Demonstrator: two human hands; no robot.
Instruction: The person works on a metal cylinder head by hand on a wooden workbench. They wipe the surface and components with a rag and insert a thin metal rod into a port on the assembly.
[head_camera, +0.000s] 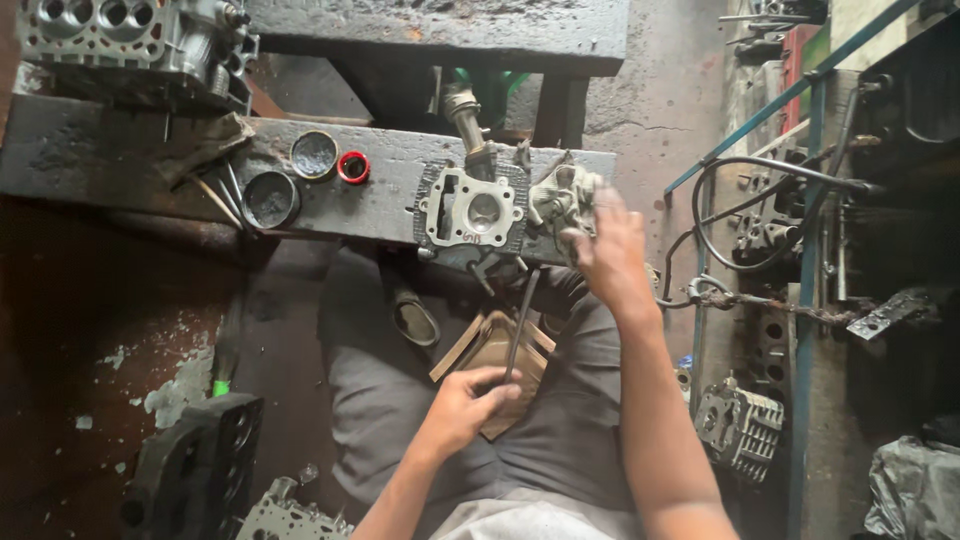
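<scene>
A small grey engine cylinder head lies flat on the dark bench beam, its round chamber facing up. My left hand is low over my lap, closed on a thin dark rod that slants up toward the head. Under that hand a brown folded card rests on my grey trousers. My right hand reaches up to a second grey metal casting at the head's right side and grips it.
Two round dark tins and a red ring sit on the beam. A large multi-valve cylinder head stands top left. Other engine parts lie on the floor. A blue metal frame with black hoses stands right.
</scene>
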